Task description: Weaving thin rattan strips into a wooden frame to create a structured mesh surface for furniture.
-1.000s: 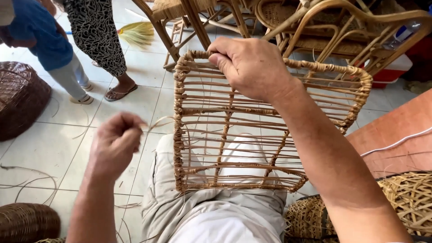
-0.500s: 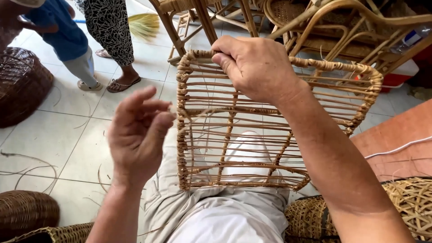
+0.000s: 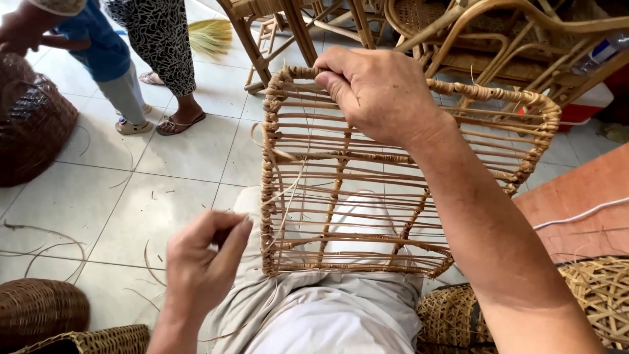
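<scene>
A rattan frame panel [image 3: 498,98] with several thin horizontal slats stands upright on my lap. My right hand [image 3: 380,95] grips its wrapped top rail from above. My left hand [image 3: 200,262] is lower, just left of the frame's left post, with thumb and fingers pinched on a thin pale rattan strand [image 3: 288,190]. The strand runs up from the fingers across the slats. My legs in light trousers [image 3: 314,314] show beneath and through the frame.
Two people stand at the far left on the white tiled floor [image 3: 164,196], one in patterned trousers [image 3: 157,39], one smaller in blue [image 3: 108,52]. Dark woven baskets [image 3: 33,118] lie left, with another basket [image 3: 39,308] below. Rattan chairs [image 3: 458,33] stand behind. A woven piece [image 3: 590,301] sits right.
My left hand has dropped from shoulder height beside the frame to low by its bottom left corner, fingers closing into a pinch on the strand. My right hand has stayed on the top rail.
</scene>
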